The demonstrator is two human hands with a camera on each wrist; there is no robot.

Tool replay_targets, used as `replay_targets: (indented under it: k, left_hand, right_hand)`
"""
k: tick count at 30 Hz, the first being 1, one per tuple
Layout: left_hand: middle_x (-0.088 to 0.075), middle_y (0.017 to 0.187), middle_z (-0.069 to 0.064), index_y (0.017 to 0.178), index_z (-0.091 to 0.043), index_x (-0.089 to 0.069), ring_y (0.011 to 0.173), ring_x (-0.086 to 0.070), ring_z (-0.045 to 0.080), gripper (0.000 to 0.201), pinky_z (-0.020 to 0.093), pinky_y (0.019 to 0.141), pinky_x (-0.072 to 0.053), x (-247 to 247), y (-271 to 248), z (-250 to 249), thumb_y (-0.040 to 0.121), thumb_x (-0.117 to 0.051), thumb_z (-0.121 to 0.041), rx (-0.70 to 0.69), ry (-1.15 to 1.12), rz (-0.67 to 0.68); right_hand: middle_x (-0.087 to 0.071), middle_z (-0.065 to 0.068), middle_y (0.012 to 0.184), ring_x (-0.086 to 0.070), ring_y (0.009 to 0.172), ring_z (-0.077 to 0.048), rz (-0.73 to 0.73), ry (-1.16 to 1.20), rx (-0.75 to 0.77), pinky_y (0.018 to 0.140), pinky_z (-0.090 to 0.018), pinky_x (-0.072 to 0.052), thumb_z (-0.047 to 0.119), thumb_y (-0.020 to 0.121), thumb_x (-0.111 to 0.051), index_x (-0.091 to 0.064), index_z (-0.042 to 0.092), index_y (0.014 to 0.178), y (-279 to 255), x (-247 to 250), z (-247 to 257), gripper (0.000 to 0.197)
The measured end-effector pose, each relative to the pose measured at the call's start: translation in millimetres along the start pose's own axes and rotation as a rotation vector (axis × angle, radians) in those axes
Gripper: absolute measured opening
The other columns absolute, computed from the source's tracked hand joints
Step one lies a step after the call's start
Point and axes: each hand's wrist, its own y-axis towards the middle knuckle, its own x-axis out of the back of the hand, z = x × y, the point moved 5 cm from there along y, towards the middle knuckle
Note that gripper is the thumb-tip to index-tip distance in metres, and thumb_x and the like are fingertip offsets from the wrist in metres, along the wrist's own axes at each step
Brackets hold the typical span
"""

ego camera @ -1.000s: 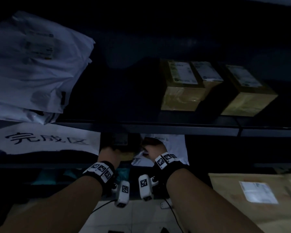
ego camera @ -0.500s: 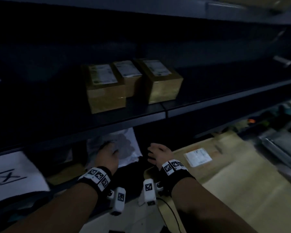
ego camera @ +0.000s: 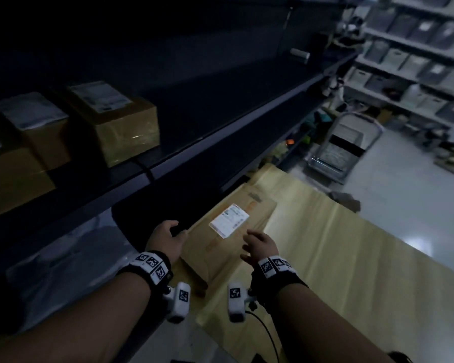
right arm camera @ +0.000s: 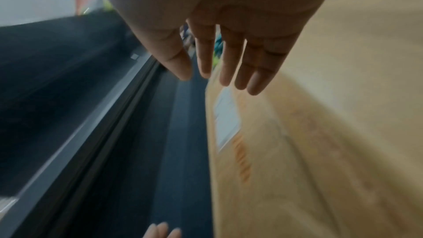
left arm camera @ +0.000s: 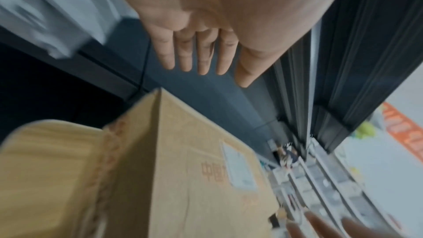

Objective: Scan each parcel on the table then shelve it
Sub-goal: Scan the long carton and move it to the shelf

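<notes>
A flat brown cardboard parcel point(ego camera: 236, 231) with a white label point(ego camera: 230, 220) lies on the yellow-covered table point(ego camera: 338, 252) beside the dark shelving. My left hand point(ego camera: 168, 237) hovers at its left edge, fingers straight and empty point(left arm camera: 196, 55). My right hand point(ego camera: 260, 244) is above its near right part, fingers straight, holding nothing point(right arm camera: 228, 64). The parcel shows blurred in the left wrist view point(left arm camera: 183, 178) and the right wrist view point(right arm camera: 274, 151). Neither hand grips it; contact cannot be judged.
Taped brown boxes point(ego camera: 121, 127) sit on the dark shelf point(ego camera: 220, 142) at upper left. A grey poly bag point(ego camera: 71, 258) lies on the lower shelf. A metal trolley point(ego camera: 341, 148) and racks of grey bins point(ego camera: 417, 61) stand at the right.
My view has swung right from the shelf to the table. Both hands left the white bag on the lower shelf and moved right over the flat brown parcel.
</notes>
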Motion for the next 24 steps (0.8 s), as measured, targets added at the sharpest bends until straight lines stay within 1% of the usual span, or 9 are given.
replay_targets:
  k: [3,7,9,11,13,15,19,22,24]
  left_hand:
    - [-0.054,0.147,0.01,0.148,-0.022,-0.047,0.128,-0.057,0.031,0.06,0.041,0.103,-0.049,-16.8,15.3,-4.6,0.095,-0.066,-0.043,0.034,0.044,0.062]
    - [-0.051,0.152,0.008,0.153,-0.013,-0.041,0.135,-0.052,0.032,0.067,0.038,0.108,-0.044,-39.7,28.3,-1.7,0.096,-0.068,-0.037,0.044,0.144,0.132]
    - [-0.052,0.151,0.007,0.154,-0.01,-0.038,0.135,-0.052,0.031,0.073,0.037,0.108,-0.044,-50.0,30.1,-1.3,0.094,-0.072,-0.032,0.032,0.199,0.137]
    - [-0.056,0.148,0.007,0.155,-0.011,-0.039,0.131,-0.056,0.03,0.077,0.039,0.106,-0.047,-60.0,28.9,-1.4,0.09,-0.077,-0.029,0.022,0.259,0.156]
    - [-0.068,0.132,0.006,0.143,-0.014,-0.056,0.115,-0.066,0.028,0.064,0.036,0.096,-0.053,-72.2,28.0,-1.6,0.085,-0.081,-0.026,0.005,0.315,0.19]
    - [-0.073,0.123,0.004,0.131,-0.019,-0.066,0.107,-0.069,0.026,0.052,0.039,0.094,-0.057,-83.5,24.5,-2.9,0.082,-0.083,-0.021,-0.002,0.333,0.215]
    - [-0.064,0.137,0.007,0.137,-0.015,-0.06,0.121,-0.063,0.028,0.062,0.04,0.103,-0.053,-106.0,15.2,-9.1,0.08,-0.083,-0.008,0.02,0.29,0.224]
    - [-0.064,0.138,0.008,0.137,-0.012,-0.06,0.122,-0.063,0.027,0.063,0.038,0.104,-0.051,-130.5,4.5,-20.7,0.078,-0.084,-0.004,0.013,0.248,0.252]
    - [-0.064,0.138,0.007,0.135,-0.013,-0.06,0.123,-0.062,0.026,0.063,0.039,0.105,-0.051,-148.8,-4.2,-30.5,0.078,-0.084,-0.003,0.004,0.214,0.266]
  right_hand:
    - [-0.068,-0.013,0.114,-0.063,0.115,-0.032,-0.026,0.021,-0.049,0.099,-0.054,-0.06,0.01,0.099,-0.072,-0.065,0.012,0.134,7.0,21.4,-15.7,0.036]
    - [-0.067,-0.018,0.131,-0.061,0.128,-0.034,0.017,0.045,-0.126,0.104,-0.055,-0.057,0.011,0.097,-0.074,-0.058,0.012,0.147,8.1,27.4,-36.7,0.052]
    - [-0.069,-0.018,0.128,-0.065,0.124,-0.032,0.051,0.045,-0.142,0.103,-0.052,-0.058,0.011,0.099,-0.072,-0.056,0.01,0.149,7.8,27.1,-43.3,0.053]
    - [-0.073,-0.014,0.115,-0.07,0.108,-0.028,0.069,0.042,-0.137,0.094,-0.044,-0.059,0.01,0.099,-0.07,-0.055,0.008,0.149,7.6,28.0,-45.0,0.052]
    - [-0.073,-0.014,0.109,-0.07,0.099,-0.027,0.064,0.046,-0.134,0.084,-0.041,-0.057,0.008,0.099,-0.069,-0.055,0.009,0.149,9.3,33.2,-45.6,0.052]
    - [-0.074,-0.015,0.116,-0.071,0.108,-0.028,0.036,0.053,-0.143,0.084,-0.04,-0.058,0.008,0.099,-0.068,-0.056,0.008,0.149,10.1,43.9,-45.2,0.051]
    - [-0.072,-0.019,0.123,-0.069,0.12,-0.032,-0.004,0.081,-0.146,0.086,-0.041,-0.056,-0.001,0.102,-0.06,-0.055,0.005,0.149,9.4,78.5,-38.9,0.048]
    - [-0.072,-0.02,0.109,-0.07,0.108,-0.032,-0.037,0.136,-0.123,0.075,-0.037,-0.056,-0.004,0.101,-0.059,-0.057,0.002,0.145,5.1,112.5,-28.1,0.044]
    - [-0.072,-0.02,0.109,-0.069,0.107,-0.033,-0.055,0.162,-0.101,0.074,-0.036,-0.056,-0.005,0.102,-0.059,-0.057,0.0,0.144,2.0,136.7,-21.3,0.042]
